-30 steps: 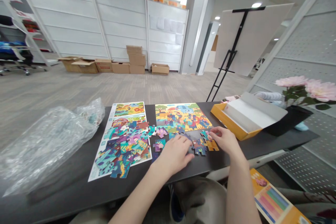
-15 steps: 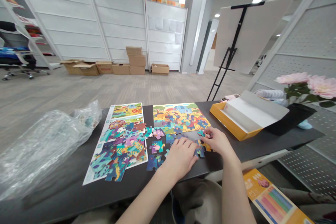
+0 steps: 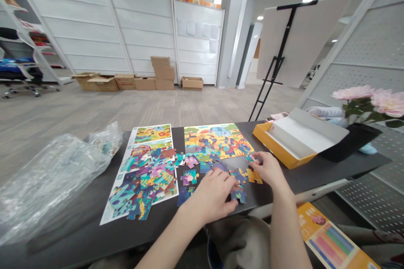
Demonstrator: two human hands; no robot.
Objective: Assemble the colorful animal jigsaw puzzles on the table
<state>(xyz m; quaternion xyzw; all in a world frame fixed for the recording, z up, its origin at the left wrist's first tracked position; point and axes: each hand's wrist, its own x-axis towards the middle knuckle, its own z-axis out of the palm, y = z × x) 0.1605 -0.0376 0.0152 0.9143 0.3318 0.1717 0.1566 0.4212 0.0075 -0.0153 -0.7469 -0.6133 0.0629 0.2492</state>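
My left hand (image 3: pixel 213 195) lies low over the table, palm down, with thumb and forefinger at the left edge of a dark blue puzzle piece (image 3: pixel 240 196). Its other fingers curl over loose pieces and partly hide them. Between the fingertips of my right hand (image 3: pixel 267 169) is a small teal and pink puzzle piece (image 3: pixel 250 158). An orange puzzle piece (image 3: pixel 254 176) lies just below that hand. Behind both hands rests a yellow animal picture puzzle (image 3: pixel 217 132), its lower part overlaid with several pieces. A purple piece (image 3: pixel 191 160) sits left of it.
A printed picture sheet (image 3: pixel 115 201) at the left bears a heap of pieces. Crumpled clear plastic (image 3: pixel 59 172) covers the table's left end. At the right stand an open yellow box (image 3: pixel 284 147) and a black vase (image 3: pixel 342 145) with pink flowers. An orange package (image 3: pixel 337 239) sits below the table edge.
My right hand has lifted slightly right with the teal piece, uncovering the orange one. My left hand has shifted a little toward me, and the dark blue piece has come nearer.
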